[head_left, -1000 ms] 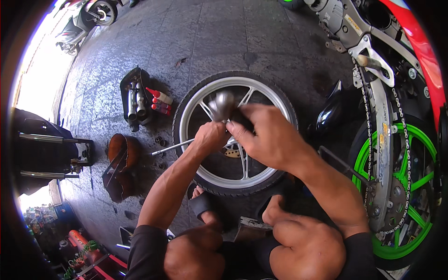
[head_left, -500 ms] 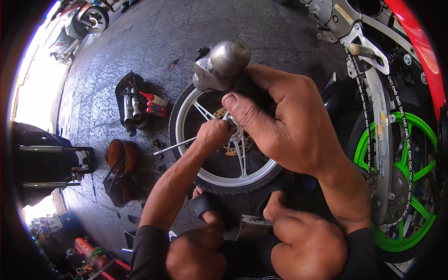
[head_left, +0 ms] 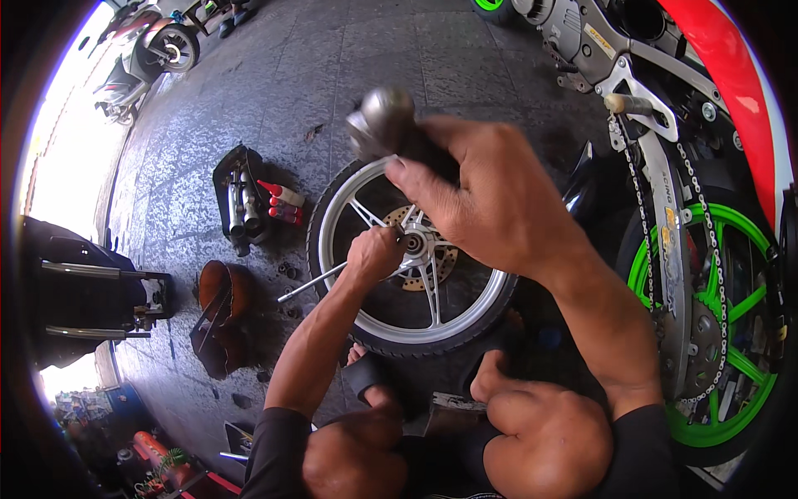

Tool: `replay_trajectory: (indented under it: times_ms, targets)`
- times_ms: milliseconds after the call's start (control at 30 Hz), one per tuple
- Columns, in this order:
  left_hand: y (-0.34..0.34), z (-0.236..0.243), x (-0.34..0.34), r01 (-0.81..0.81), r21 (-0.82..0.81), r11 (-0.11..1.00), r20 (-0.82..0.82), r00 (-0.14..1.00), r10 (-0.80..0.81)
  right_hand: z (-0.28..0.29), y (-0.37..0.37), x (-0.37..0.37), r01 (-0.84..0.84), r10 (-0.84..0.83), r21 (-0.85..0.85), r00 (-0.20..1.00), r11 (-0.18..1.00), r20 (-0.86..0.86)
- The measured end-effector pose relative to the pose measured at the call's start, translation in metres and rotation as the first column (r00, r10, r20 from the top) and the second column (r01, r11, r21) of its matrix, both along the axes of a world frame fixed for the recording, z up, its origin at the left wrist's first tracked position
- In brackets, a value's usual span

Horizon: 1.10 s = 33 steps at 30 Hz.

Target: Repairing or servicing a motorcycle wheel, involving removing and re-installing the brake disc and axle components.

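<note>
A white spoked wheel [head_left: 399,334] with a black tyre lies flat on the floor in front of my feet. My left hand [head_left: 376,254] is closed round a long metal rod [head_left: 314,283], whose dark end meets the wheel's hub [head_left: 415,243]; its other end points left past the tyre. A drilled brake disc [head_left: 432,279] surrounds the hub. Above the wheel, my right hand [head_left: 499,195] grips a ball-peen hammer [head_left: 386,115] with the metal head up and to the left. The hammer's handle is mostly hidden by my fingers, and the head is slightly blurred.
A motorcycle with a green rear wheel [head_left: 715,299] and chain stands close at right. Left of the tyre are a black tray of metal parts [head_left: 239,200], red-capped bottles [head_left: 284,204] and a rusty brown container [head_left: 224,287]. Fork tubes [head_left: 83,269] lie at far left.
The hammer and my right hand have moved down, away from the camera, and slightly left. My left hand keeps the rod at the hub; the whole view has shifted a little.
</note>
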<state>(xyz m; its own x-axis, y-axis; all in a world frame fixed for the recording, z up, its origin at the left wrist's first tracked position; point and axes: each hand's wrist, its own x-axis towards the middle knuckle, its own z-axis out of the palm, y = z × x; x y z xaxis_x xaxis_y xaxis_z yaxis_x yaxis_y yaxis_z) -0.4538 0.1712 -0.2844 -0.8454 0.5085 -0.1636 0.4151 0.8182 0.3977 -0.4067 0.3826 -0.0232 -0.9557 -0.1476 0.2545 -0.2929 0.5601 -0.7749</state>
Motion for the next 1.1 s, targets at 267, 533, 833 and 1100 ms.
replay_trajectory:
  times_ms: [267,533,833,1100]
  targets:
    - [-0.002,0.007,-0.005,0.099,-0.065,0.993,0.080,0.992,-0.093,-0.067,-0.029,0.005,-0.071,-0.050,0.242,0.887,0.968,0.458]
    - [0.013,0.039,-0.004,0.124,0.005,0.992,0.205,0.971,-0.122,0.007,-0.013,0.004,-0.063,0.063,-0.090,0.998,0.994,0.001]
    - [0.027,0.034,-0.001,0.069,-0.003,0.998,0.024,0.997,-0.069,-0.045,-0.023,0.012,0.065,-0.066,0.008,0.990,0.998,0.125]
    - [0.007,0.025,0.002,-0.010,-0.125,0.992,0.116,0.993,0.025,-0.009,-0.007,0.007,0.029,-0.027,-0.096,0.999,0.995,0.030]
